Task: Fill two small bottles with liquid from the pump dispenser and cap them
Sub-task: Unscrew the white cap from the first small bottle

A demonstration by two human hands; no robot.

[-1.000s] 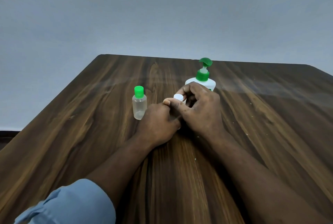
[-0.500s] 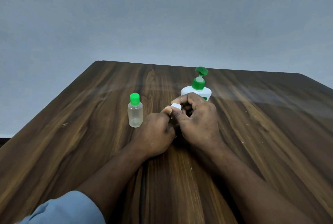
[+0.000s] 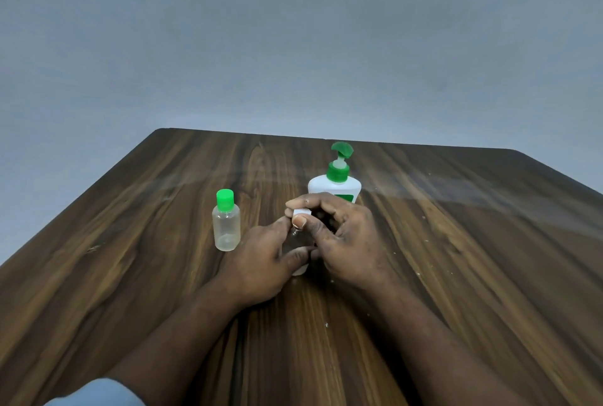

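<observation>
Mid-frame on the wooden desk: the left hand has its grip wrapped round a small clear bottle standing on the wood. Only the base and a bit of the neck show, so I can't tell what's inside. The right hand has its grip pinching a white cap right at that bottle's top. Just left of the hands stands a second bottle, green cap on, see-through; can't tell its fill level. The white pump dispenser with a green pump sits right behind the hands.
</observation>
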